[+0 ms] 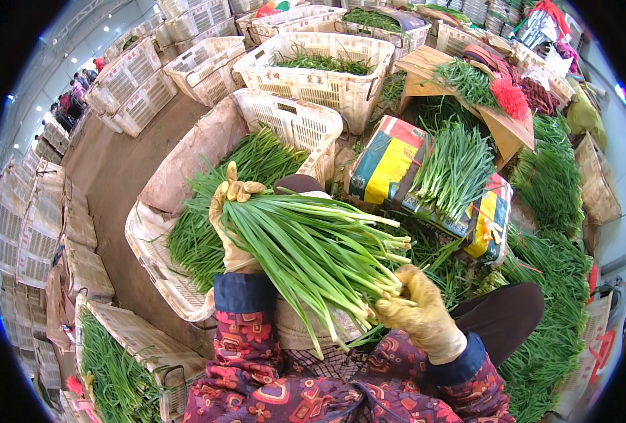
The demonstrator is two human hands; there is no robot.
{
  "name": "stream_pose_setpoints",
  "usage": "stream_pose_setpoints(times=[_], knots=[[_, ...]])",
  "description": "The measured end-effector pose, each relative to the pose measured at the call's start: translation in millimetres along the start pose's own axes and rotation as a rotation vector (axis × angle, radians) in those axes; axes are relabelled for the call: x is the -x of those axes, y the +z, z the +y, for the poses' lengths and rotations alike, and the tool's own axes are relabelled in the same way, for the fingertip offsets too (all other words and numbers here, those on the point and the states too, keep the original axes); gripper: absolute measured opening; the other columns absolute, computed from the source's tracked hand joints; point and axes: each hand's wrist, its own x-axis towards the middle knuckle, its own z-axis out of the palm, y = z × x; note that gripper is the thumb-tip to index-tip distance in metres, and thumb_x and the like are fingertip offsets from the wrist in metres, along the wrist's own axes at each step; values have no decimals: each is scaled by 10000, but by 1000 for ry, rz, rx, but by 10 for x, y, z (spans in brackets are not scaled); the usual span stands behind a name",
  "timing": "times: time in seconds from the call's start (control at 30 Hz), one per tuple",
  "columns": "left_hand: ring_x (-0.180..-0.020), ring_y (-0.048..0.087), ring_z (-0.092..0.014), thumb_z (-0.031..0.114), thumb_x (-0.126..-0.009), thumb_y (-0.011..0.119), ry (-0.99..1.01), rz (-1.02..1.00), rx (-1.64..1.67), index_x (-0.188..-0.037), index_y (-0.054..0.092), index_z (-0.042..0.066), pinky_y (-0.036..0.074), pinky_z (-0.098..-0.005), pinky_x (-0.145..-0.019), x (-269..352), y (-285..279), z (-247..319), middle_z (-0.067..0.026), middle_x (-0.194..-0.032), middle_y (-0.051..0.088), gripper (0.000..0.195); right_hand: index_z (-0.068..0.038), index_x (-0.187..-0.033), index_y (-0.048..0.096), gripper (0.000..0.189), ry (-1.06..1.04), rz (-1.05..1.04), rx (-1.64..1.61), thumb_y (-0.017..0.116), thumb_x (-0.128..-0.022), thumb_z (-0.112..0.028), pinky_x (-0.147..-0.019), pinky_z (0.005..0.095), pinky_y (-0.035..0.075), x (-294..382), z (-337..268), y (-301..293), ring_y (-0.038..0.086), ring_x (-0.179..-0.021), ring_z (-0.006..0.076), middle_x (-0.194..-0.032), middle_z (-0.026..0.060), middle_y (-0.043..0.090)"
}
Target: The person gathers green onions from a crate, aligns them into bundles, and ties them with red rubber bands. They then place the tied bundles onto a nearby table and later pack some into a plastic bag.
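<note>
A loose bunch of long green garlic chives [302, 227] lies across my lap, pale stem ends to the right. My left hand [232, 211], in a soiled pale glove, grips it at the leafy side. At the cut ends, the gloved fingers of my right hand [418, 309] pinch some of the stems. Just beyond my left hand stands a white plastic crate [159, 269] with more chives [199, 259] inside. To the right, a block wrapped in printed sacking [381, 164] carries another bundle of chives [455, 169].
Tied chives [545, 317] are heaped along the right side. A small wooden bench [424, 66] holds chives and a red tuft of strings [509, 98]. Another crate of chives [119, 365] stands lower left. Stacked crates [133, 90] line the brown floor [112, 195]; people are far off.
</note>
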Motion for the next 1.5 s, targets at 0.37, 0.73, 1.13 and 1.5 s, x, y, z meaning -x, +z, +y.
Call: stream_pose_setpoints(times=[0.37,0.73,1.13,1.5], knots=[[-765,459,-130,139,-1030,567,99,-68,-74,-1416,540,-66,463,-288,-898,-34,23,41,31,-719,437,438,-74,-1226,659,497,-855,314,1175,880,-792,-173,-1001,418,494,-321,-297,-225,640,-1099,289,-1162,127,698],[-763,558,-138,126,-1033,573,-50,-10,-119,-1424,514,-85,508,-306,-937,-36,148,-42,0,-788,564,448,13,-972,679,172,-682,215,1114,760,-922,-130,-659,357,486,-617,22,-42,599,-717,233,-833,104,590],[-862,586,-123,176,-1039,577,0,-46,24,-1443,536,-19,505,-280,-960,51,-53,269,10,-856,615,450,-145,-1307,683,490,-117,300,2018,786,-839,-247,-898,432,537,-82,-146,-833,672,-1062,342,-1129,126,692],[-928,628,-128,182,-1102,451,72,-100,-607,-1341,547,3,546,-316,-944,-51,-658,515,-60,-1044,667,313,-42,-1241,657,423,-1,-186,963,661,-972,-368,-908,434,529,-677,159,118,682,-1013,383,-1093,220,706]])
